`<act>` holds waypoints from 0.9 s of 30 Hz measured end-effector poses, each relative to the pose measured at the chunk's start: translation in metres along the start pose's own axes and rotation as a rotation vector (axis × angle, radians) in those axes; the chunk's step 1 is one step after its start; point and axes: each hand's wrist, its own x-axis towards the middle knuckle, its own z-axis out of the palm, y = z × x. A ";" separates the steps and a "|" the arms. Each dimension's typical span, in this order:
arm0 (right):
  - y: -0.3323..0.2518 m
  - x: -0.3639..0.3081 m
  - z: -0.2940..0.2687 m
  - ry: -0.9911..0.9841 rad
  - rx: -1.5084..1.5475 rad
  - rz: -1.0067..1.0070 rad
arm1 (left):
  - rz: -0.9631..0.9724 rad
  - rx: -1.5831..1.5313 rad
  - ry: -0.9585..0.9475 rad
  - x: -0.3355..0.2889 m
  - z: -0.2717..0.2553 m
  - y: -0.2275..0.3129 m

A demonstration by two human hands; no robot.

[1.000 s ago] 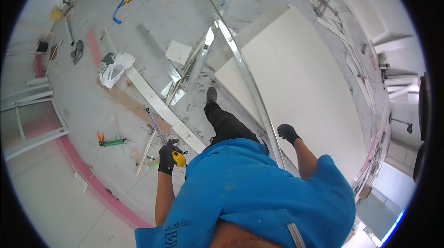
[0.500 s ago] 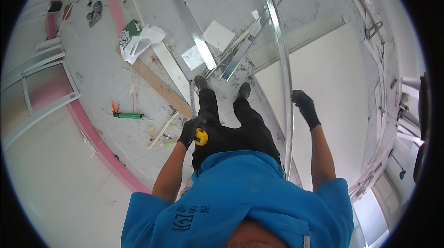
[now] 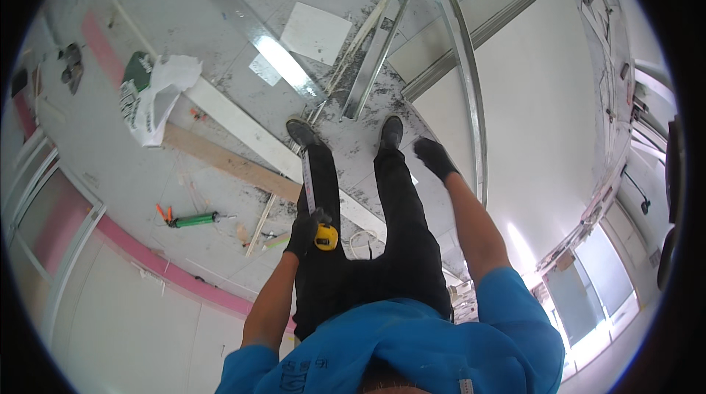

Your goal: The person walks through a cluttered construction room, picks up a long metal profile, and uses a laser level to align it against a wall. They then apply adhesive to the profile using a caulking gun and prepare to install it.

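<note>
My left hand [image 3: 303, 236], in a dark glove, is closed around a yellow tape measure [image 3: 326, 237] in front of my left thigh. The tape's pale blade [image 3: 307, 177] runs out along my left leg toward the boot. My right hand [image 3: 434, 159], gloved too, hangs beyond my right knee, just left of a long shiny metal channel [image 3: 465, 63] and apart from it. Motion blurs its fingers, and I make out nothing held there. A large white panel [image 3: 544, 100] lies to the right behind the channel.
Metal profiles [image 3: 283, 67] and strips lie around my boots. To the left are a white plastic bag [image 3: 163, 89], a brown board [image 3: 228, 159], and a green caulking gun [image 3: 193, 220] with orange handles. A pink-edged white partition [image 3: 162, 265] borders the lower left.
My right hand has come off the metal channel and moved left toward my knee. The left hand keeps the tape measure, now lower in view. My view has shifted, and my legs look straighter.
</note>
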 end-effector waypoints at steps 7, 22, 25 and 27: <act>-0.013 0.207 0.082 0.047 -0.218 -0.027 | 0.169 0.422 0.143 0.009 -0.014 -0.043; -0.034 0.308 0.138 0.327 0.284 0.699 | 0.446 0.719 0.126 -0.005 -0.003 0.019; -0.077 0.297 0.113 0.309 0.344 0.567 | 0.412 0.643 0.135 0.002 0.003 0.011; -0.111 0.283 0.087 0.231 0.464 0.488 | 0.468 0.628 0.200 0.013 0.005 -0.006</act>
